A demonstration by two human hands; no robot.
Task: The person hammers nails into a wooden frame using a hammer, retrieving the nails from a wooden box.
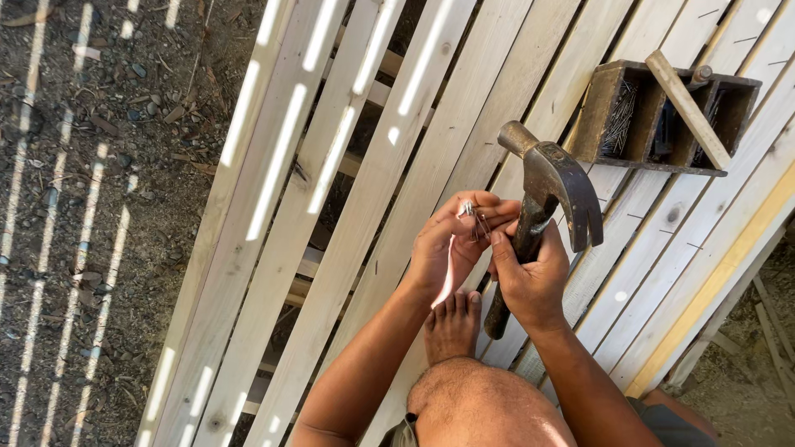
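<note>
My right hand grips the dark handle of a claw hammer, whose rusty steel head points up and to the right. Its thumb and forefinger reach across to my left hand. That hand is cupped around a small bunch of thin nails, their tips showing between the fingers. Both hands hover over pale wooden slats. My bare foot rests on a slat just below the hands, and my knee shows at the bottom.
A dark wooden nail box with compartments and a slanted wooden handle sits on the slats at upper right. Gaps open between the left slats. Gravelly dirt lies left of the slat panel, and scrap wood lies at lower right.
</note>
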